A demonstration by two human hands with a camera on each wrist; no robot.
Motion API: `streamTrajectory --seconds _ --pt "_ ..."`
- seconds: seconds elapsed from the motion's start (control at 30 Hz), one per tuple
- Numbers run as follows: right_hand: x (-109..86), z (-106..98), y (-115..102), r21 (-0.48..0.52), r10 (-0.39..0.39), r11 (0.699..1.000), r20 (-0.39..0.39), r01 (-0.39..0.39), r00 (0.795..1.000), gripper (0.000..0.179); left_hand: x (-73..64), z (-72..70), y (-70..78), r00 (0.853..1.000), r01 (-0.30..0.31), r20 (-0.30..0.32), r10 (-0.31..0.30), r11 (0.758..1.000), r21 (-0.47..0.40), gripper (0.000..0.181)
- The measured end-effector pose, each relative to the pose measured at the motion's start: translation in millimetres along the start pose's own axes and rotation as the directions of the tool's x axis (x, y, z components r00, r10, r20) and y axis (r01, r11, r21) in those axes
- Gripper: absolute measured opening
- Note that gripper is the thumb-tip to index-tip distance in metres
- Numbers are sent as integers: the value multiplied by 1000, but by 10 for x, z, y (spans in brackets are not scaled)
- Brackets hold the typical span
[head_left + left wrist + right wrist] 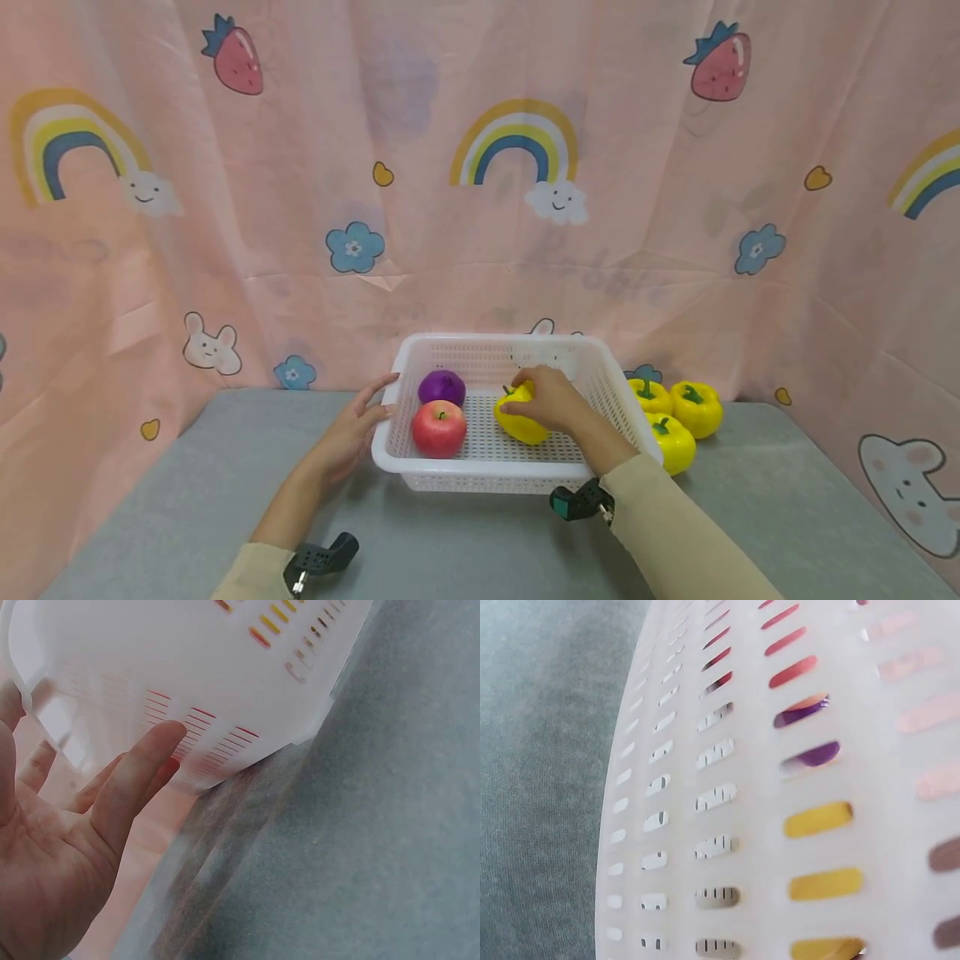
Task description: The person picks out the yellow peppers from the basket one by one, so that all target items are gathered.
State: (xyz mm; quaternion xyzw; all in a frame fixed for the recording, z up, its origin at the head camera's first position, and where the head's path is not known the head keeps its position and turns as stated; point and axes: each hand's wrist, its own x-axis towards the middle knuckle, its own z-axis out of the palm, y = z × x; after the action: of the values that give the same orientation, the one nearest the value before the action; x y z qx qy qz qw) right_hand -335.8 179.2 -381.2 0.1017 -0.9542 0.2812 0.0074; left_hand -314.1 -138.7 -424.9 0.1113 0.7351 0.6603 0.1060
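Observation:
A white slotted plastic basket (487, 468) stands on the grey table. Inside it, a red apple (439, 429) lies in front of a purple round onion-like vegetable (442, 387). My right hand (551, 400) grips a yellow bell pepper (521, 423) within the basket, right of the apple. From the right wrist, the basket wall (757, 825) fills much of the view, and yellow shows through its slots. My left hand (347, 433) is at the basket's left rim, fingers mostly extended; in the left wrist view the left hand (67, 847) lies against the basket's side (202, 660).
Several yellow bell peppers (673, 443) sit on the table just right of the basket, one partly hidden by its rim. A pink patterned curtain (480, 275) hangs behind the grey table (450, 542). Black wrist cameras are strapped on both wrists.

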Motion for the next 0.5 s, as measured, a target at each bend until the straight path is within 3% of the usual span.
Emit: streamTrajectory --seconds 0.5 --pt "-14 -24 42 -13 -31 999 10 31 999 56 -2 -14 6 1000 3 11 -3 1000 5 62"
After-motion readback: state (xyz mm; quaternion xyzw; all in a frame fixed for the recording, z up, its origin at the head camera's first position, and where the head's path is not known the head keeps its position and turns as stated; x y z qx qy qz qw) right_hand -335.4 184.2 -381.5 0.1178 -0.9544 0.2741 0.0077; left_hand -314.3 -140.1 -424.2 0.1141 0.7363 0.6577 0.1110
